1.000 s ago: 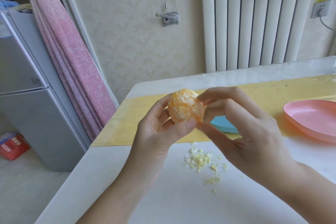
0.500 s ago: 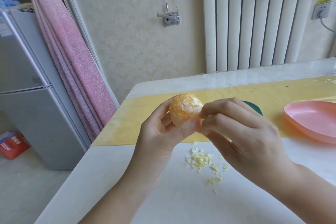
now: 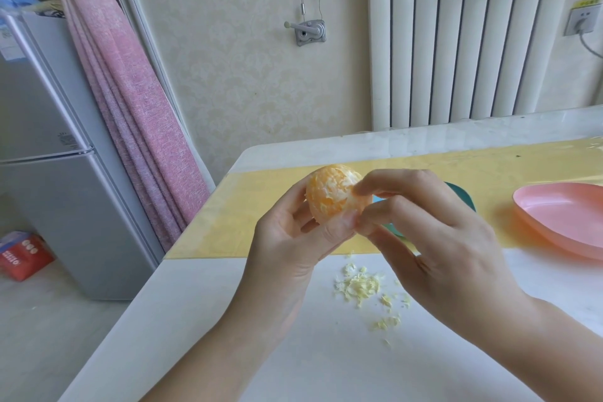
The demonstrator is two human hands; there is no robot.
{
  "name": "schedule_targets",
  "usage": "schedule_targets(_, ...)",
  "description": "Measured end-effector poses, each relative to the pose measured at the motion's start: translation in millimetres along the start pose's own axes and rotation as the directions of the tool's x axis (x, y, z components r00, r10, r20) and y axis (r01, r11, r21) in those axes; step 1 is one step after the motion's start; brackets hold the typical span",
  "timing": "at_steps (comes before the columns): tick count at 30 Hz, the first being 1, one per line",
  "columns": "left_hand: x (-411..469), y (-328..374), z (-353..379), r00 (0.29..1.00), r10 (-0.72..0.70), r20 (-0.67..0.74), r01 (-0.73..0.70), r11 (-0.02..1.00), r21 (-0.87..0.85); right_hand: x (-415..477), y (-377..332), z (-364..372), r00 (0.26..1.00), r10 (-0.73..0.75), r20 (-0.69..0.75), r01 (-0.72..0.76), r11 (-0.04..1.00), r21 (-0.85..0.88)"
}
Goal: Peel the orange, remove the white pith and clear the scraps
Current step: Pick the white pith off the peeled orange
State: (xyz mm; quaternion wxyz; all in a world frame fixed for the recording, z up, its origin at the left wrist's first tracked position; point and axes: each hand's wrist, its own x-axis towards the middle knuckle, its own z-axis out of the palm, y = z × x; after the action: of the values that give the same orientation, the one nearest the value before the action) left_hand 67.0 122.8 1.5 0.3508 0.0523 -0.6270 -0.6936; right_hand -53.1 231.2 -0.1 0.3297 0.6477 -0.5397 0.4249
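Right fingers [image 3: 360,189]: index tip and thumb curl in and pinch at white pith [image 3: 344,194] on the right flank of the orange [image 3: 326,202], probably to pluck a strand. Left fingers [image 3: 336,232] and thumb wrap the fruit from below and left. They hold it above the tabletop [image 3: 228,320], so bits fall on the scraps [image 3: 359,285] beneath. Right hand [image 3: 440,238] arches over, wrist low. Left hand [image 3: 287,238] is cupped, forearm rising from lower left. Pink dish [image 3: 561,215] sits well apart.

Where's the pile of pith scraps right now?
Head view, centre: the pith scraps lie on the white table, just this side of the yellow mat, below the held orange.
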Motion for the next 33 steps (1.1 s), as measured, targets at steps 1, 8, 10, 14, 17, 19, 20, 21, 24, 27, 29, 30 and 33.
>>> schedule_targets(1, -0.1, -0.5, 0.1, 1.000, 0.001, -0.003, -0.001, 1.000, 0.003, -0.3, 0.3, 0.1, 1.000, -0.005, 0.001, 0.005, 1.000, 0.001)
schedule_targets(8, -2.0, 1.5, 3.1, 1.000, -0.004, 0.003, 0.004, 0.999, -0.048, 0.2, -0.1, -1.1, 1.000, -0.026, -0.004, 0.025, 0.999, -0.027)
schedule_targets(10, -2.1, 2.1, 4.0, 1.000, -0.014, 0.002, 0.014, 0.997, -0.074, 0.0, 0.1, -1.2, 1.000, -0.030, -0.005, 0.030, 0.999, -0.035)
schedule_targets(14, -3.2, 3.5, 5.3, 1.000, -0.021, 0.000, 0.021, 0.994, -0.109, -0.5, 1.3, -1.7, 0.998, -0.061, -0.011, 0.060, 0.998, -0.036)
schedule_targets(17, -4.1, 3.3, 6.9, 1.000, -0.025, -0.004, 0.024, 0.990, -0.136, -1.5, 3.1, -3.7, 0.996, -0.085, -0.010, 0.085, 0.996, -0.042)
schedule_targets(19, -4.5, 3.1, 8.2, 1.000, -0.028, -0.008, 0.027, 0.986, -0.164, -2.3, 4.3, -4.5, 0.995, -0.097, 0.003, 0.097, 0.994, -0.041)
schedule_targets(20, -4.7, 2.8, 8.7, 1.000, -0.027, -0.010, 0.025, 0.985, -0.171, -2.2, 4.2, -4.5, 0.995, -0.096, 0.007, 0.096, 0.995, -0.039)
schedule_targets(21, -5.0, 2.6, 9.2, 1.000, -0.025, -0.010, 0.023, 0.984, -0.174, -1.8, 3.8, -4.5, 0.996, -0.086, 0.004, 0.086, 0.996, -0.037)
schedule_targets(24, -5.1, 3.0, 9.0, 1.000, -0.025, -0.018, 0.021, 0.985, -0.174, 0.9, 2.3, -4.8, 0.999, -0.047, -0.023, 0.046, 0.998, -0.031)
schedule_targets(27, -5.3, 2.5, 8.2, 1.000, -0.007, -0.021, 0.004, 0.990, -0.142, 1.8, 2.6, -3.9, 0.999, -0.052, 0.014, 0.052, 0.999, -0.004)
schedule_targets(29, -5.0, 2.2, 7.8, 0.999, 0.001, -0.037, -0.004, 0.994, -0.106, 1.5, 3.5, -3.3, 0.998, -0.057, 0.023, 0.057, 0.998, -0.014)
schedule_targets(30, -4.8, 1.9, 7.7, 0.999, 0.007, -0.043, -0.011, 0.996, -0.087, 1.4, 3.4, -3.0, 0.998, -0.058, 0.021, 0.059, 0.998, -0.023)
schedule_targets(33, -5.1, 1.0, 8.4, 0.999, 0.010, -0.049, -0.014, 0.997, -0.082, 0.6, 1.8, -2.7, 0.998, -0.061, 0.013, 0.061, 0.997, -0.044)
